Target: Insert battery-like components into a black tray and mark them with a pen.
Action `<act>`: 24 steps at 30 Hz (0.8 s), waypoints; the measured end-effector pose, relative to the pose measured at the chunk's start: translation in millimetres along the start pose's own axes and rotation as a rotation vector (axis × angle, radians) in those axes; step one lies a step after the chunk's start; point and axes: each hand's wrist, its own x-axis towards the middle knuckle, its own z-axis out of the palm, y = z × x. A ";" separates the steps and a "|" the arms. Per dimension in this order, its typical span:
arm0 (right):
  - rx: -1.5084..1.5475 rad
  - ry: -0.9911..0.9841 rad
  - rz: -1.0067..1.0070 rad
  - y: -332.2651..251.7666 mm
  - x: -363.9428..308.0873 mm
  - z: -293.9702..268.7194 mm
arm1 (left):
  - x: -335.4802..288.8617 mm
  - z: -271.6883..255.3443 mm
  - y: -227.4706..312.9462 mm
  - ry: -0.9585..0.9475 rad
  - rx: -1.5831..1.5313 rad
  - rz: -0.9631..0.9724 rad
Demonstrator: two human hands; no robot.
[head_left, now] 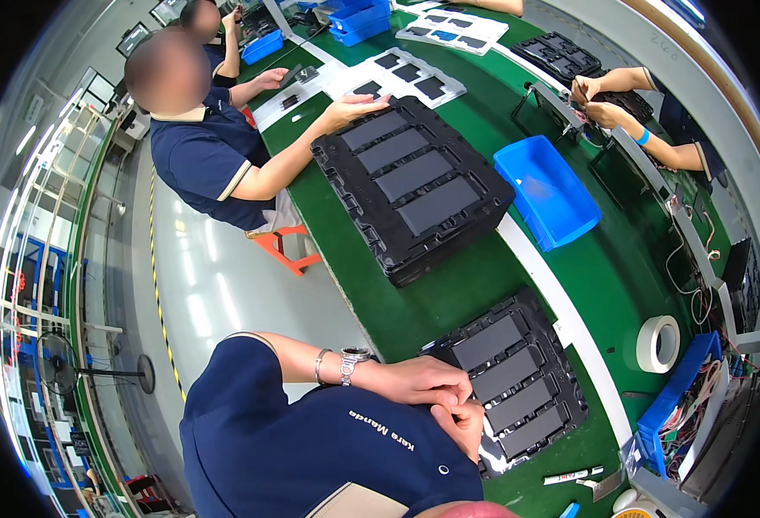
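Observation:
My left hand point(423, 381), with a metal watch on its wrist, meets my right hand point(463, 428) just in front of my chest. The fingers of both are closed and pressed together. Anything small between them is hidden. Both hands are at the near left edge of a black plastic tray point(571, 373) on the green bench. Several flat dark grey rectangular panels point(519, 404) lie in a row in its recesses. A shiny, light-reflecting patch shows on the tray beside my right fingertips.
Farther up the green bench point(345, 250) stands a stack of black trays point(397, 259) with similar panels; a co-worker's hand point(354, 110) reaches its far edge. A blue bin point(570, 223), tape roll point(658, 344), marker point(572, 476) and blue box of wires point(656, 423) lie around. Another person works opposite.

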 end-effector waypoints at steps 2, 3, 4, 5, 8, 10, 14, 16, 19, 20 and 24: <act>0.024 0.002 0.006 0.3 -0.4 1.3 | -0.4 0.5 0.3 0.007 0.001 0.003; 0.034 0.002 0.007 0.4 -0.4 2.0 | -1.0 1.0 0.2 0.009 0.001 0.002; 0.044 0.002 0.007 0.8 -0.5 2.5 | -1.4 1.4 -0.1 0.011 0.001 0.002; 0.044 -0.016 0.012 2.5 -0.9 1.5 | -2.1 2.1 -0.7 0.018 0.003 0.007; 0.042 -0.043 0.015 6.5 -1.9 -0.9 | -4.0 4.2 -1.1 0.036 0.003 0.017; 0.042 -0.028 0.002 5.6 -2.0 1.1 | -5.6 5.1 0.2 0.046 -0.004 0.014; 0.046 -0.050 0.026 1.2 -3.9 2.1 | -9.8 8.3 0.0 0.067 0.015 0.012; 0.035 -0.051 0.018 -2.7 -4.0 3.3 | -11.5 10.5 -0.4 0.080 0.021 0.006; 0.030 -0.055 0.017 -3.6 -5.2 5.6 | -14.0 11.9 0.1 0.099 0.037 0.010; 0.012 -0.052 0.004 -3.1 -5.8 5.9 | -14.5 13.2 -0.5 0.115 0.044 0.025; -0.039 -0.075 -0.091 -7.7 -0.8 9.8 | -12.8 12.0 -4.7 0.183 0.115 0.106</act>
